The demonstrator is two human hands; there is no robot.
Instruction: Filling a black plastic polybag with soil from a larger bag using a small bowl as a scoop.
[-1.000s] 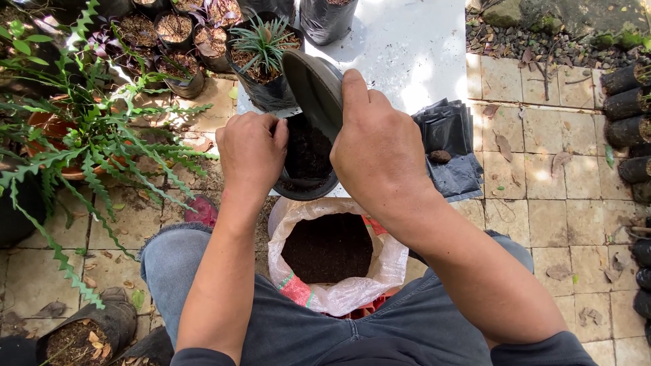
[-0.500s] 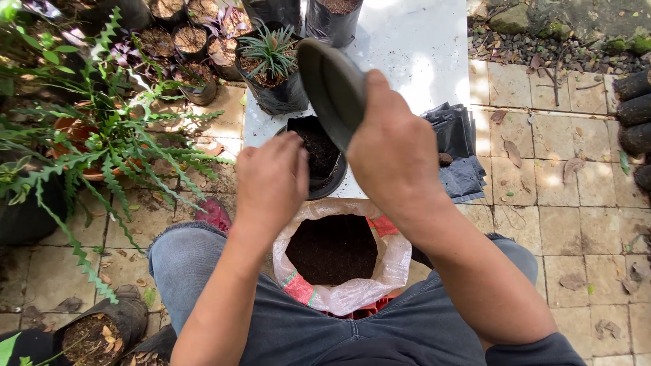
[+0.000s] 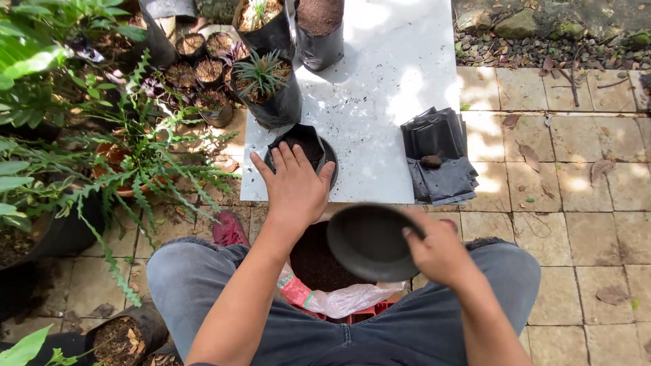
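Right hand (image 3: 439, 252) dropped from above grow bag (image 3: 302, 152), now gripping dark dish (image 3: 371, 242) over soil sack (image 3: 332, 288). Left hand (image 3: 295, 186) now flat, fingers spread, on bag.

In front of me a white slab (image 3: 386, 88) lies on the tiled floor (image 3: 576, 203), speckled with soil. On the slab stand black grow bags: one (image 3: 308, 146) at its near edge, one with a spiky plant (image 3: 268, 88), and one full of soil (image 3: 319, 24). A pile of empty black bags (image 3: 437, 159) lies half on the slab's right edge.
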